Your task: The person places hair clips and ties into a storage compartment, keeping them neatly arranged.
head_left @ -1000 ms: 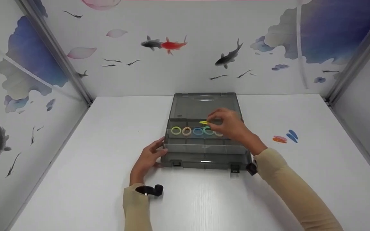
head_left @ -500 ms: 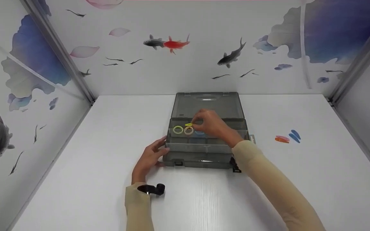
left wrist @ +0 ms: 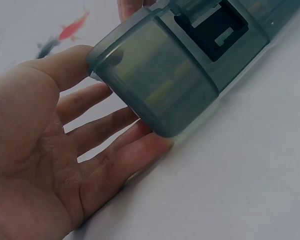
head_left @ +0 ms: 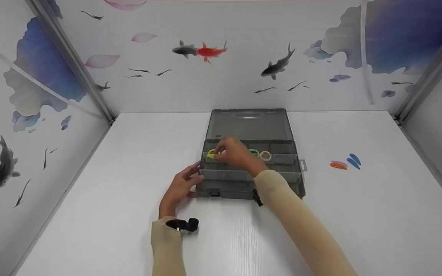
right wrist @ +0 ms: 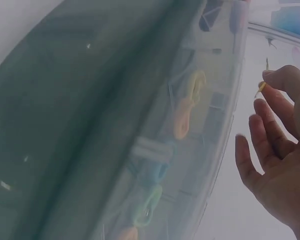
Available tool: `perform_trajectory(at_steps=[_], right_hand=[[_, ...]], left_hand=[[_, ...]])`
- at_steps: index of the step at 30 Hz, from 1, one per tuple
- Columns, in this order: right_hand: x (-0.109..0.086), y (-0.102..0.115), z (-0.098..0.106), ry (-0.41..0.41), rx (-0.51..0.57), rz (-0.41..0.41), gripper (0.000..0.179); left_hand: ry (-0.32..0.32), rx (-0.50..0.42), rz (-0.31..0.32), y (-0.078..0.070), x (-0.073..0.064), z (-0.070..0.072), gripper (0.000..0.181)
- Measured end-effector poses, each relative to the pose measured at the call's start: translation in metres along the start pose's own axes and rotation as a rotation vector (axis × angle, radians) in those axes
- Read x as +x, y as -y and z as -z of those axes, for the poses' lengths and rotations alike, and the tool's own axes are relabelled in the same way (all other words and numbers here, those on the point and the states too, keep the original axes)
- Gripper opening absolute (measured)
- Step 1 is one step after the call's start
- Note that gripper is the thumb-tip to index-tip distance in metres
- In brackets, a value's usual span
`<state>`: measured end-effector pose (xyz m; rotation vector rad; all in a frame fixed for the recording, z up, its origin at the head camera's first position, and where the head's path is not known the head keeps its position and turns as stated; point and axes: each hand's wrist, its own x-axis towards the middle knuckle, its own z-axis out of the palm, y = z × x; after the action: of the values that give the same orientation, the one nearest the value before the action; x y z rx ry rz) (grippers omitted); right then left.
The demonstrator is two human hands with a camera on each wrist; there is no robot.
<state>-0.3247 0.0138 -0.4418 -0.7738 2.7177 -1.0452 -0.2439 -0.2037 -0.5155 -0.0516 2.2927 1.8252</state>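
Observation:
A grey see-through storage box lies with its lid laid back. My left hand holds its near left corner, thumb over the rim and fingers along the outer wall. Over the left end of the back row, my right hand pinches a small yellow hair clip between thumb and fingertips, the other fingers spread. A ring-shaped yellow-green hair tie is right behind the clip. Green and peach hair ties stand in that row; my right hand hides the ones between in the head view.
On the table, right of the box, lie two blue hair clips and a pink and orange pair. A hanging tab sticks out at the box's right side. White printed panels enclose the table.
My right hand has moved left along the back row with the yellow clip, from the right part of the box to its left end. The left hand has kept its hold on the corner.

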Motion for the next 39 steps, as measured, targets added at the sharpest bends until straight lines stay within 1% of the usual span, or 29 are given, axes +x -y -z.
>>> perform_trajectory(at_steps=[3,5,11,19,23,27,29,32,36,39], right_hand=[[0.003,0.002,-0.003,-0.01,-0.059,0.0,0.016],[0.004,0.003,-0.006,-0.018,-0.079,0.001,0.016],[0.005,0.0,-0.015,0.008,-0.07,-0.02,0.015],[0.007,-0.002,-0.021,0.035,-0.094,-0.011,0.013],[0.009,-0.001,-0.023,0.043,-0.114,-0.047,0.011],[0.008,0.001,-0.023,0.074,-0.145,-0.074,0.014],[0.006,0.002,-0.022,0.088,-0.149,-0.069,0.017],[0.0,0.005,-0.016,0.095,-0.152,-0.038,0.021],[-0.011,0.012,-0.001,0.084,-0.156,0.018,0.022],[-0.023,0.015,0.011,0.066,-0.135,0.064,0.02]], left_hand=[[0.001,-0.005,-0.006,-0.002,0.001,0.0,0.059],[0.0,-0.009,-0.001,-0.002,0.001,0.0,0.059],[0.003,0.006,-0.004,-0.001,0.0,0.0,0.06],[0.005,-0.002,-0.032,0.0,-0.001,0.001,0.059],[0.006,-0.006,-0.027,0.0,0.0,0.001,0.059],[0.0,-0.012,-0.024,-0.001,0.001,0.0,0.059],[0.005,-0.016,-0.022,-0.001,0.0,0.0,0.059],[0.017,-0.012,-0.021,-0.001,-0.001,-0.002,0.06],[0.007,0.0,-0.016,-0.001,-0.002,-0.001,0.059],[-0.002,0.0,-0.012,0.0,-0.001,0.0,0.058]])
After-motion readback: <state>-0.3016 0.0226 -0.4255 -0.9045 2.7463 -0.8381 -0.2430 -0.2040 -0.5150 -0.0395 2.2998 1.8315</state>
